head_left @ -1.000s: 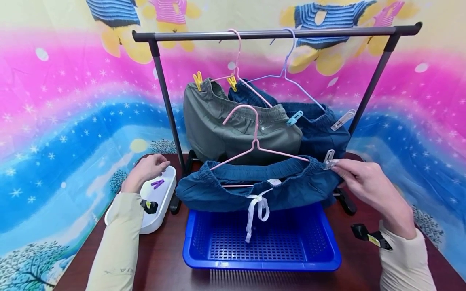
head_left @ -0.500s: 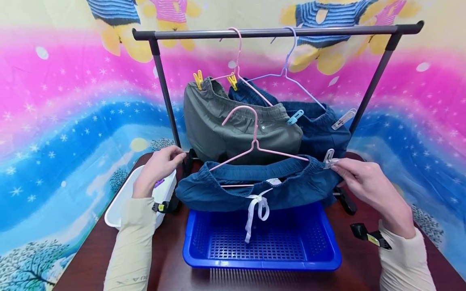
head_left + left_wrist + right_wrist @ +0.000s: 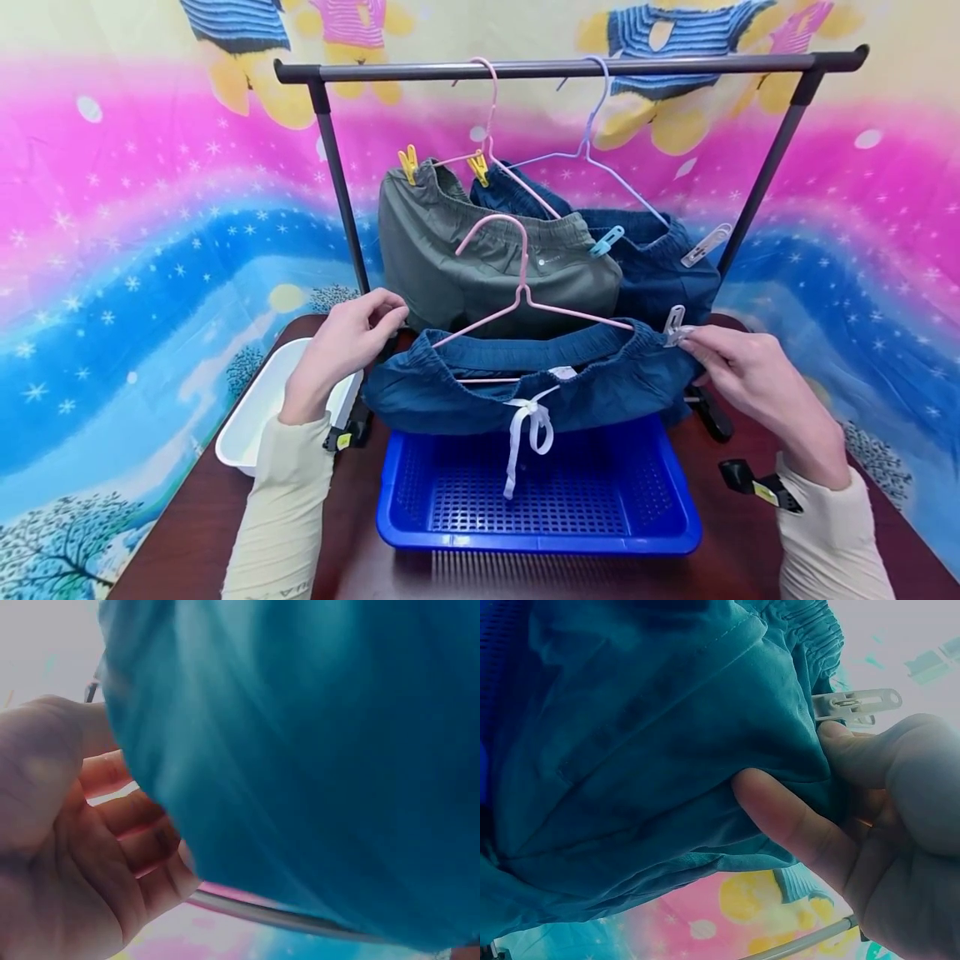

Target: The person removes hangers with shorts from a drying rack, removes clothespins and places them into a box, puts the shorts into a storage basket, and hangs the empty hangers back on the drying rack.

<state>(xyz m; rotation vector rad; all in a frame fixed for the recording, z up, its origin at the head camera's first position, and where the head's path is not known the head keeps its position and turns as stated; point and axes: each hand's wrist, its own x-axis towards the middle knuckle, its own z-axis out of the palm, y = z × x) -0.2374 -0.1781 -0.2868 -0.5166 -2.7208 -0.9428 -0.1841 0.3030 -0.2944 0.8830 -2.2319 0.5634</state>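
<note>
Looks bright and evenly lit in the head view, mostly crisp, with a soft sheen on the near tabletop (image 3: 360,517). Turns murky and backlit in both wrist views, washing out pale behind the blue shorts (image 3: 285,750); blurs folds and bends a grey bar (image 3: 255,911) in the left one.

- You have two hands (image 3: 753,375) here
- You can see three pairs of pants (image 3: 472,408)
- Three hangers (image 3: 522,275)
- Five clips (image 3: 607,241) in your sight
- One blue basket (image 3: 540,541)
- One white tub (image 3: 255,425)
- One rack (image 3: 540,69)
</note>
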